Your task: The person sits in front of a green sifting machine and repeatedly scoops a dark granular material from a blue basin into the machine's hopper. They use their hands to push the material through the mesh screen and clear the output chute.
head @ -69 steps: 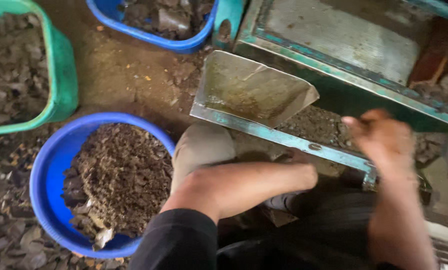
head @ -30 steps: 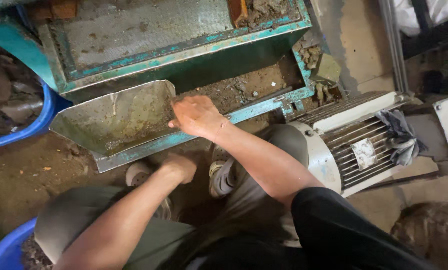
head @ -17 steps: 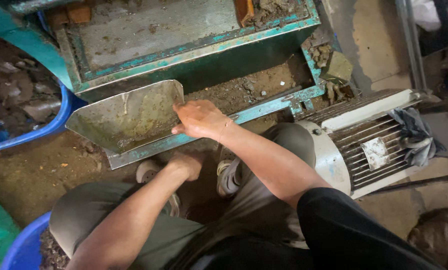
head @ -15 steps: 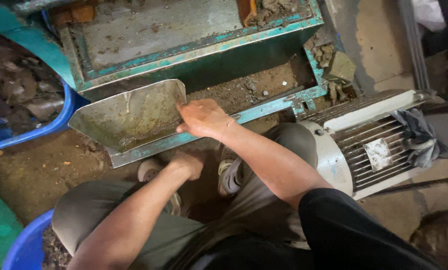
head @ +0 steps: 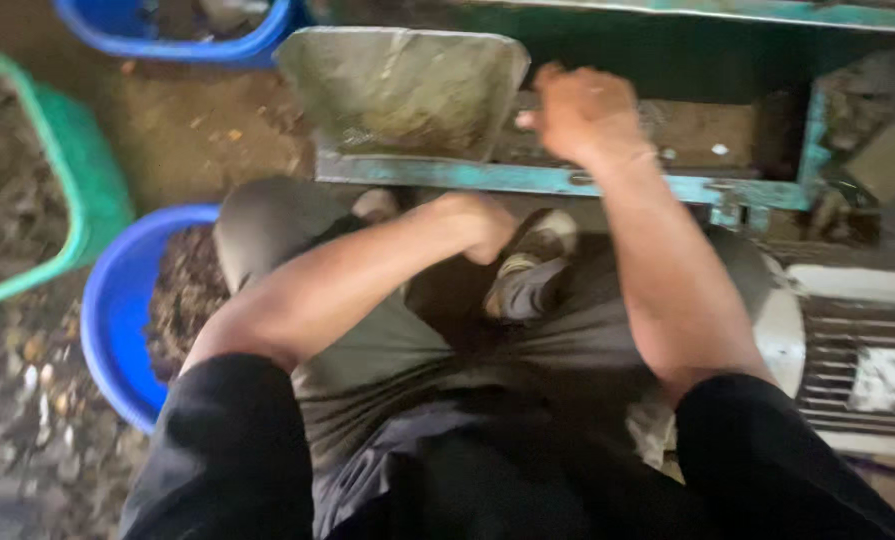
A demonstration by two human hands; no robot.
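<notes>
Grimy grey metal chute [head: 403, 90], tilted, on teal machine frame [head: 528, 182], right hand touching

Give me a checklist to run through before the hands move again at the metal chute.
1. Right hand placed at the edge of the metal chute: ok.
2. Right hand's grip, open or closed: cannot tell, blurred.
3. Left hand low between the knees, fist closed, holding anything: cannot tell.
4. Blue tub beside the left knee has room: ok, dark scraps sit below its rim.
5. Chute empty: not ok, residue coats its floor.
6. Motor clear of the right arm: ok, apart.
</notes>
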